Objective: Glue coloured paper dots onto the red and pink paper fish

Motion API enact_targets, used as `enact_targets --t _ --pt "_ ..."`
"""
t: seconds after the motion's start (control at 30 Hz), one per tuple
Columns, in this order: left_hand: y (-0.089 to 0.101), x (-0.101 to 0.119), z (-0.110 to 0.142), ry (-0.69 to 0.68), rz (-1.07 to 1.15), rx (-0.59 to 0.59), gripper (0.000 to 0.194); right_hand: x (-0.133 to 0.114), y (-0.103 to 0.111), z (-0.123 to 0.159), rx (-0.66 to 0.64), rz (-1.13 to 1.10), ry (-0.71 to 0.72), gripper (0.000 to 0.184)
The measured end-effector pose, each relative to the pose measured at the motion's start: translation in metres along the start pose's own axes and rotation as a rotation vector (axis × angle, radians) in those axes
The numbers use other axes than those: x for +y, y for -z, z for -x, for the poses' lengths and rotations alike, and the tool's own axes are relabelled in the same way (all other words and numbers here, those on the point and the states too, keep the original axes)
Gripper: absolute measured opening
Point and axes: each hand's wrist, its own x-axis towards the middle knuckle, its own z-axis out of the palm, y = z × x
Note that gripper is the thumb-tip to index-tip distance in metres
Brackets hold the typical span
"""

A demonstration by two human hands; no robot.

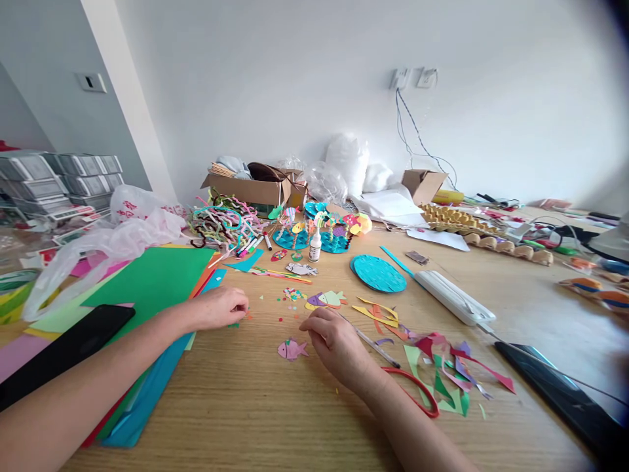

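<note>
My left hand (221, 308) rests at the edge of the coloured paper stack, its fingers curled together; whatever they may pinch is hidden. Beside its fingertips lie tiny green and orange scraps. My right hand (334, 341) hovers close above the table with thumb and fingers drawn together, just right of a pink paper fish (291, 349). If it holds anything, that is too small to make out. Past it lie purple and pale green paper fish (330, 299) and a patch of small coloured paper dots (293, 295). A pen (371, 344) and red-handled scissors (427, 396) lie by my right wrist.
Coloured paper sheets (162, 275) and a black phone (73, 351) are on the left. Blue discs (378, 273), a white power strip (455, 298) and paper offcuts (452, 370) lie right. A glue bottle (315, 246), decorated blue pieces and pipe cleaners (228, 223) stand behind.
</note>
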Motion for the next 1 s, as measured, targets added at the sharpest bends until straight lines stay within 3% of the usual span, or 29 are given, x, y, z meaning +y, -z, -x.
enact_targets --t 0.4,0.63,0.8,1.0 --pt "-0.005 0.011 -0.012 -0.115 -0.21 0.024 0.01 0.002 0.003 0.001 0.013 0.006 0.0 0.029" --pt "-0.008 0.023 -0.014 -0.105 -0.284 0.034 0.014 0.001 0.003 0.0 0.008 0.002 -0.016 0.029" --pt "-0.01 0.024 -0.011 -0.053 -0.226 0.064 0.018 0.002 0.003 0.0 0.01 0.013 -0.011 0.029" --pt "0.005 0.022 -0.01 0.046 0.013 0.106 0.017 -0.004 0.006 0.0 0.019 -0.03 -0.061 0.028"
